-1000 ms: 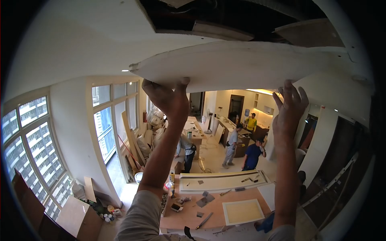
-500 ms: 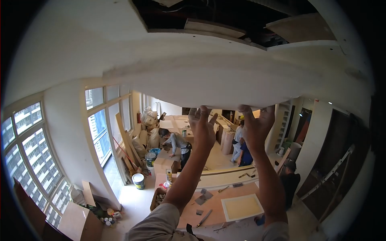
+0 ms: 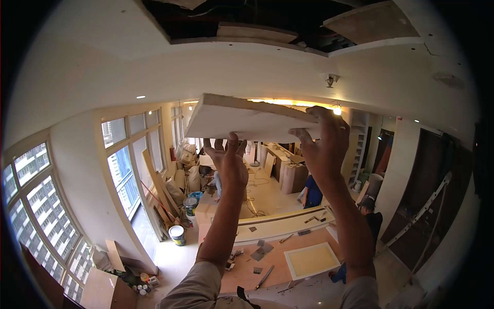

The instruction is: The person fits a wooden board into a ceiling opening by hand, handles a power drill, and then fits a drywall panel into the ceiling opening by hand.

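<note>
A white piece of plasterboard (image 3: 252, 117) is held up in front of me, below the ceiling, its rough tan edge facing up and away. My left hand (image 3: 230, 164) supports it from underneath, fingers bent against the underside near its left half. At its right end, my right hand (image 3: 327, 138) grips the board between thumb and fingers. Above and beyond the board is a dark rectangular opening (image 3: 267, 18) in the ceiling, with wooden pieces along its edges.
A sprinkler head (image 3: 330, 80) hangs from the ceiling. Below is a work table (image 3: 242, 275) with a utility knife (image 3: 264, 277) and a framed yellow panel (image 3: 312, 260). Several people are nearby, one in dark clothing (image 3: 371, 219) at right. A ladder (image 3: 419, 219) leans at right; a paint bucket (image 3: 177, 235) stands left.
The plasterboard has come down and tilted, and its rough edge now shows. My right hand has shifted to its right end, my left hand leftward. The view has turned slightly.
</note>
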`<state>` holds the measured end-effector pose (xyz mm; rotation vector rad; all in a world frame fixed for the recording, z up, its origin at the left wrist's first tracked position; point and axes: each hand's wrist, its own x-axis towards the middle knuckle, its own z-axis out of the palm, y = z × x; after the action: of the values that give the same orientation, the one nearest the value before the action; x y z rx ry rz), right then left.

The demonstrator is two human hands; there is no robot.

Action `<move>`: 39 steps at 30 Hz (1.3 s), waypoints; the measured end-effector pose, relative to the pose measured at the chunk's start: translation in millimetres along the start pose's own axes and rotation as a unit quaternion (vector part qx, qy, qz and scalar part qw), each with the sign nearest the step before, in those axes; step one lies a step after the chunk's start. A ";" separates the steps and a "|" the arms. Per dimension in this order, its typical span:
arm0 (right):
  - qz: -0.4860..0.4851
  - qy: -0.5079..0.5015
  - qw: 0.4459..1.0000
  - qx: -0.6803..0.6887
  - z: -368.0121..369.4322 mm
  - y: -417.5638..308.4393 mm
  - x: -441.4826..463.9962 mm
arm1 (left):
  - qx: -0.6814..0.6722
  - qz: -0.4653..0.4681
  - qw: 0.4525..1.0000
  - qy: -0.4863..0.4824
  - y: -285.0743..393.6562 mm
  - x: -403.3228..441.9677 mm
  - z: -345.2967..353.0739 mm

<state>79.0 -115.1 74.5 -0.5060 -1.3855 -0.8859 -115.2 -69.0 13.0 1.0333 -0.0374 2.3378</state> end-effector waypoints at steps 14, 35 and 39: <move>0.163 0.019 0.976 0.142 14.4 28.7 -13.3 | 0.079 0.211 0.974 -0.025 7.7 0.6 1.3; 0.347 0.100 0.717 0.596 46.9 2.2 -59.7 | 0.090 -0.018 0.978 -0.186 -21.9 -2.7 18.6; 0.378 0.096 0.663 0.639 54.6 1.9 -75.3 | 0.136 -0.036 0.977 -0.160 -37.3 -6.7 17.2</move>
<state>50.2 -54.2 10.3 0.1646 -1.0949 0.7706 -80.9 -45.4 13.0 1.5119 0.1983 2.1293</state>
